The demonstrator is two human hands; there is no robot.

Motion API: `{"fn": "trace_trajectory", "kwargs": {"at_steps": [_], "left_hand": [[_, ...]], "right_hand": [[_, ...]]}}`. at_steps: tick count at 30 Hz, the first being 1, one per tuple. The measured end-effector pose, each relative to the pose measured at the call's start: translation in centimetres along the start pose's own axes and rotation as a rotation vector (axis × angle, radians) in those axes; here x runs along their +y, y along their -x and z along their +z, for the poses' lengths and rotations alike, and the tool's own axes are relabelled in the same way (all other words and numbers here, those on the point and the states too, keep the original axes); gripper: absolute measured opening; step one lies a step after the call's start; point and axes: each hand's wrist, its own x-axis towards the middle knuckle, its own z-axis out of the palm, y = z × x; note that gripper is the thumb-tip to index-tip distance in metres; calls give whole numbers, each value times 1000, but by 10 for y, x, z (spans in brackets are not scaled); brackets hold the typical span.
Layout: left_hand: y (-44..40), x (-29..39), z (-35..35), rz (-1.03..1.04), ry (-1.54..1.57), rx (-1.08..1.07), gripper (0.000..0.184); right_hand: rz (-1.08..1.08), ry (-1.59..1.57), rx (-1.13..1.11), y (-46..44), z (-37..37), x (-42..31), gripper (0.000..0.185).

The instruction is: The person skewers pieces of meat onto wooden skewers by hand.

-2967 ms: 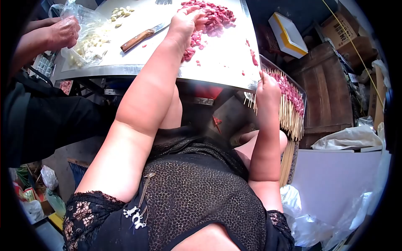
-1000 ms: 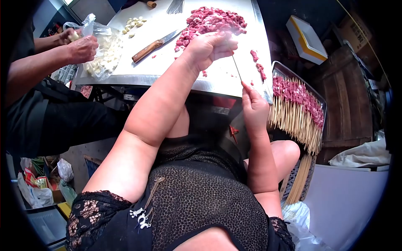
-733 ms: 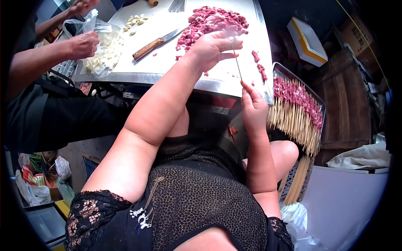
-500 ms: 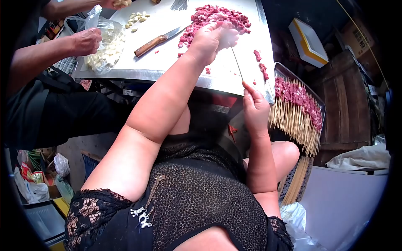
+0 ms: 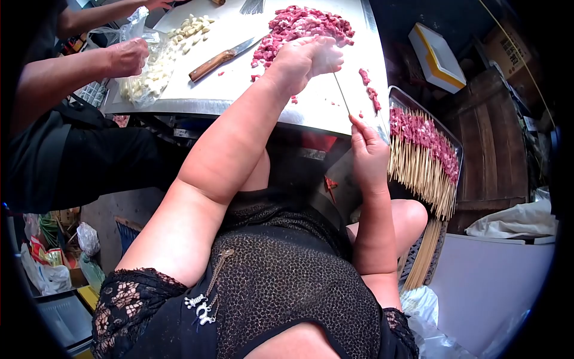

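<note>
Skewer (image 5: 342,96): stretching between both hands, near the surface's (image 5: 230,82) near right corner.
Right hand (image 5: 368,146): pinching the skewer's lower end, fingers closed.
Left hand (image 5: 306,55): curling around its upper end; glare is hiding the fingertips, grip unclear.
Tray (image 5: 461,153): sitting beside the right edge, holding meat-threaded sticks (image 5: 421,158).
Bag (image 5: 156,39): lying by the left edge, holding pale cloves (image 5: 152,79).
</note>
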Motion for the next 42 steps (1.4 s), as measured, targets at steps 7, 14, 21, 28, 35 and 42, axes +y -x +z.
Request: {"fn": "trace_trajectory", "kwargs": {"at_steps": [7,14,21,28,35,42], "left_hand": [[-1,-5,3,-1,40,-18,27],[2,-3,0,-53,-3,-129,29],[3,-3,2,-87,41,-221,28],[6,-2,8,-73,45,-245,27],[12,-21,22,-153,-60,-282,30],[24,-24,27,-147,-324,-386,30]], "right_hand": [[-112,1,48,-2,8,6,22],[374,-557,-123,-2,7,-7,23],[384,-637,-113,-1,10,-5,25],[47,-292,57,1,20,1,26],[332,-742,-33,-10,13,-13,29],[308,-863,41,-19,10,-12,27]]}}
